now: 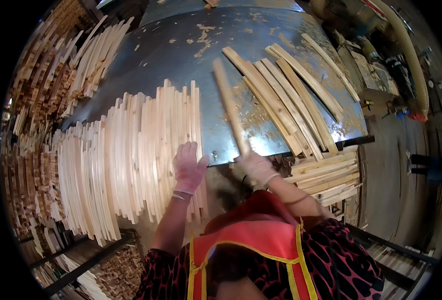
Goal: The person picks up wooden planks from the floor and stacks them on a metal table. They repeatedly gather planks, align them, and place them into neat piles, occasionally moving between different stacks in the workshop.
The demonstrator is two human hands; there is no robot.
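My right hand (pixel 257 168), in a pale glove, is closed round the near end of a wooden strip (pixel 229 102). The strip points away from me over the metal table (pixel 171 45) and is slightly blurred. My left hand (pixel 189 169), gloved too, lies flat with its fingers stretched out on the right part of a long row of wooden strips (pixel 136 150). These strips lie side by side, their near ends sticking out past the table's edge. To the right of the held strip, several loose wooden strips (pixel 276 100) lie slanted on the table.
Tall stacks of wooden strips (pixel 36 185) stand along the left. Below the table's right edge is another pile of strips (pixel 326 175). Wood shavings (pixel 253 117) are scattered over the metal. A ribbed hose (pixel 415 65) hangs at the far right beside machinery.
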